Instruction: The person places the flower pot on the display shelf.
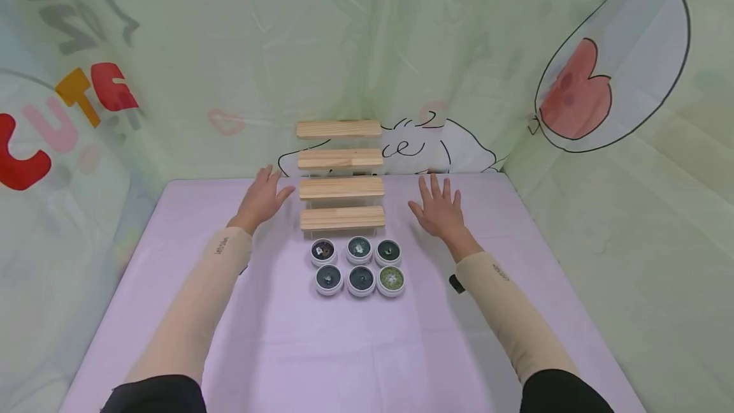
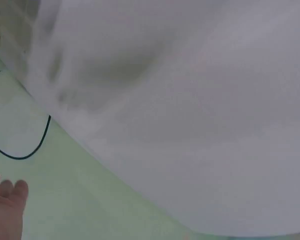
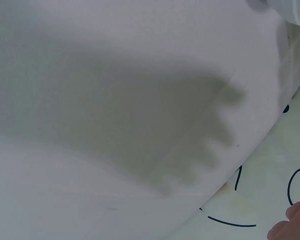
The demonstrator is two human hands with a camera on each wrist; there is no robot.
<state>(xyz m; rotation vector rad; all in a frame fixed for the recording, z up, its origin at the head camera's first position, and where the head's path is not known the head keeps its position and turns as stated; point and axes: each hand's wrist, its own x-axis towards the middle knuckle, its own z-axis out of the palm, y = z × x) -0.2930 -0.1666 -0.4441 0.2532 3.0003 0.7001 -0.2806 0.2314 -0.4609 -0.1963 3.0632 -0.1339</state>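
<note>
My left hand (image 1: 260, 201), fingers spread, is left of a tiered rack of pale wooden boards (image 1: 342, 188). To the rack's right is my right hand (image 1: 440, 210), its fingers also spread; neither hand holds anything. In front of the lowest board stand several small round white tubs in two rows. Most show dark contents, such as the front left tub (image 1: 329, 278), while the front right tub (image 1: 392, 280) has a speckled green top. The left wrist view catches only some fingers (image 2: 10, 192) at its lower left corner. A hand's shadow falls on the cloth in the right wrist view.
A pale lilac cloth (image 1: 367, 349) covers the table. Behind it hangs a light green curtain (image 1: 321, 37) with drawn figures, and more curtain closes in both sides. Part of a white tub (image 3: 292, 10) shows at the right wrist view's upper right corner.
</note>
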